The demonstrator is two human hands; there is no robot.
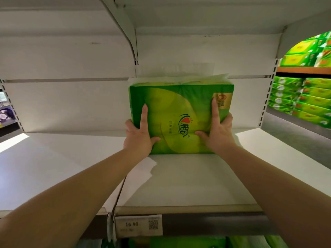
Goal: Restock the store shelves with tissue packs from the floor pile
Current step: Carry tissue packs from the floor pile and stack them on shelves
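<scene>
At the centre of the frame, both bare forearms reach up and forward from the lower corners, converging on a green tissue pack standing on the white shelf. The left hand clasps the pack's lower left edge, index finger straight up its face, thumb pressed across the front. The right hand mirrors it on the lower right edge, its other fingers wrapped round the side. The pack is glossy plastic with a yellow-green leaf shape, a red heart logo and a gold label at its upper right. A price tag sits on the shelf's front rail, lower centre.
</scene>
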